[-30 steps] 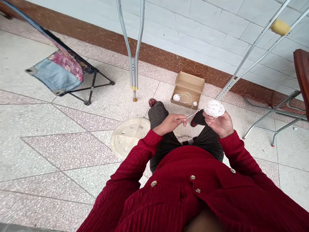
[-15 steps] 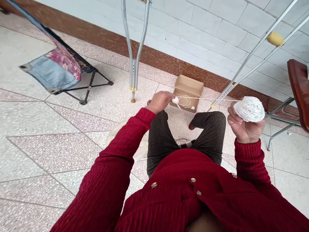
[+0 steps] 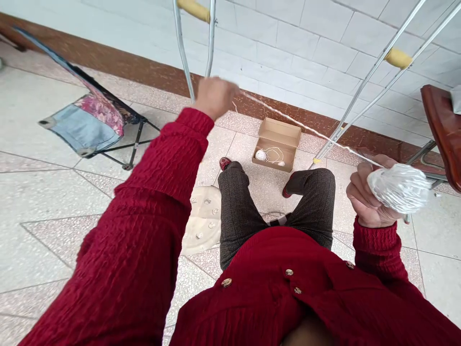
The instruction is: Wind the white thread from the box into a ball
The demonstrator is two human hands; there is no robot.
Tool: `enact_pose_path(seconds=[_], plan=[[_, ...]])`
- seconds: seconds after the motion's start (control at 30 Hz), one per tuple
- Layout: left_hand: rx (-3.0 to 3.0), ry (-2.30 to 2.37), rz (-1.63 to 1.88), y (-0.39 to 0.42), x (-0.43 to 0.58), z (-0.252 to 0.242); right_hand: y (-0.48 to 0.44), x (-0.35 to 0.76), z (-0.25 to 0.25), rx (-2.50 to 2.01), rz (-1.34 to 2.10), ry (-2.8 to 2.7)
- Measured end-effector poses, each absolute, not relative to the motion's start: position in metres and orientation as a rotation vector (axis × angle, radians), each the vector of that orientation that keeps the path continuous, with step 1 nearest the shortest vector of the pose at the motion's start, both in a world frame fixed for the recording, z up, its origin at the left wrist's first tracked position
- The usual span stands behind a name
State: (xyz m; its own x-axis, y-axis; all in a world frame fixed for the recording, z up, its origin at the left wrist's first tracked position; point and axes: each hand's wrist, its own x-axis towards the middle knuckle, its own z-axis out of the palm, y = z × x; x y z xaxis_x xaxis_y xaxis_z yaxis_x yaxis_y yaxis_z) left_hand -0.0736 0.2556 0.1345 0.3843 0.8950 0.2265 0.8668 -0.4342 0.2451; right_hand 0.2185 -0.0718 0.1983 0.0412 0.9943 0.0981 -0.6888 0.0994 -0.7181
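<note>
My right hand (image 3: 374, 192) is closed round a ball of white yarn (image 3: 400, 188), which looks smeared by motion. From that ball a strand of yarn (image 3: 298, 124) runs taut, up and to the left. My left hand (image 3: 216, 96) is raised in front of the wall and pinches the strand's far end; a short tail hangs below the fingers. On the floor past my feet lies an open cardboard box (image 3: 279, 132). Inside it are a small white yarn ball (image 3: 261, 155), a loose loop of yarn and a smaller white bit (image 3: 281, 164).
One crutch (image 3: 180, 43) leans behind my left hand, another crutch (image 3: 355, 108) stands to the right. A folding chair (image 3: 95, 120) is at the left. A brown wooden seat (image 3: 441, 129) is at the right edge. Beside my left leg lies a round beige cover (image 3: 201, 221).
My left hand has gone up and left, away from the box, drawing out a longer strand. The ball in my right hand has shifted right and slightly down.
</note>
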Motion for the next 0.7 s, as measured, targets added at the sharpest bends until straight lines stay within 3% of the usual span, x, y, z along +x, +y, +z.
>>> enact_pose_path(seconds=[0.1, 0.23, 0.4, 0.7], plan=[[2.445, 1.489, 0.114, 0.235, -0.047, 0.074, -0.060, 0.220, 0.177, -0.651, 1.371, -0.575], [2.294, 1.178, 0.248, 0.173, 0.009, 0.025, -0.040, 0.221, 0.149, -0.719, 1.438, -0.498], [1.744, 0.679, 0.763, 0.095, 0.063, 0.045, -0.031, 0.222, 0.137, -0.774, 1.444, -0.463], [1.350, 0.559, 0.837, 0.060, 0.068, 0.075, -0.031, 0.225, 0.125, -0.894, 1.337, -0.483]])
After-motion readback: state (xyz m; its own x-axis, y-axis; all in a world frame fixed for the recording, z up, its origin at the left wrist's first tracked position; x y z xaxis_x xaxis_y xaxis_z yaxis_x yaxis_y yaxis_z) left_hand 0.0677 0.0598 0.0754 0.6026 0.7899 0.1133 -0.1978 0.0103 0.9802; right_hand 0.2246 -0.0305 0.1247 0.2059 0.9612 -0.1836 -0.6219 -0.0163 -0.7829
